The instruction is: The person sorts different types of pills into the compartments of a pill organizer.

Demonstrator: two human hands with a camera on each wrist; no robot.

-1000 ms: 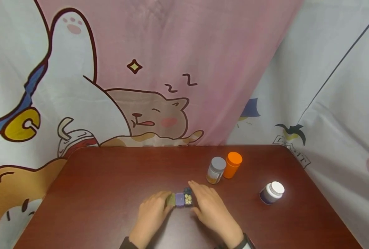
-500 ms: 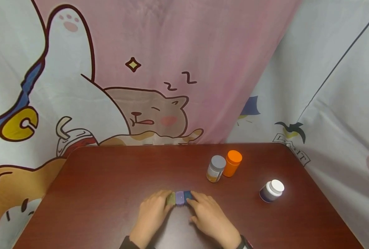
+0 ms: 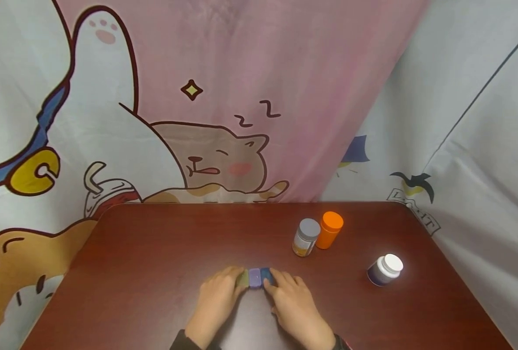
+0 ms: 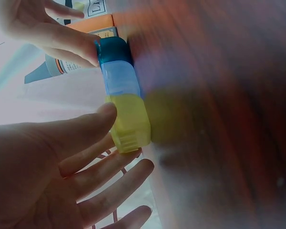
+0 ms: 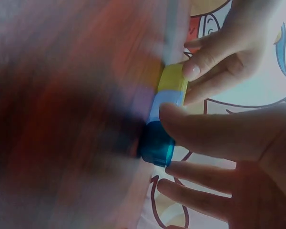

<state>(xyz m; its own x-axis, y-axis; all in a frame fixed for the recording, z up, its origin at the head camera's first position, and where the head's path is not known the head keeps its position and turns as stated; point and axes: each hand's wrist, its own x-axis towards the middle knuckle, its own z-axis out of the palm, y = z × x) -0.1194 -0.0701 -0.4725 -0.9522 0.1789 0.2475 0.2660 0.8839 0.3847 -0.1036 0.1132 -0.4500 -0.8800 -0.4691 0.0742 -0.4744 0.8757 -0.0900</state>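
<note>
A small three-compartment pill organizer (image 3: 254, 278) lies on the dark red-brown table between my hands. Its lids are yellow-green, purple and dark blue, and all three are down. My left hand (image 3: 217, 294) grips the yellow-green end, with the thumb on top of that compartment (image 4: 130, 117) and fingers at its far side. At the other end, my right hand (image 3: 295, 300) pinches the dark blue compartment (image 5: 157, 143), thumb over its lid and fingertips at the end wall. What lies inside the compartments is hidden under the lids.
Behind my right hand stand a grey-capped bottle (image 3: 306, 237) and an orange bottle (image 3: 330, 230), side by side. Farther right is a white-capped, dark-labelled bottle (image 3: 385, 270). A curtain with cartoon animals (image 3: 224, 160) hangs right behind the table's back edge.
The dark blue lid stood open a second ago, showing pale tablets; my right hand has moved left over it and it is now closed. My left hand has kept its hold.
</note>
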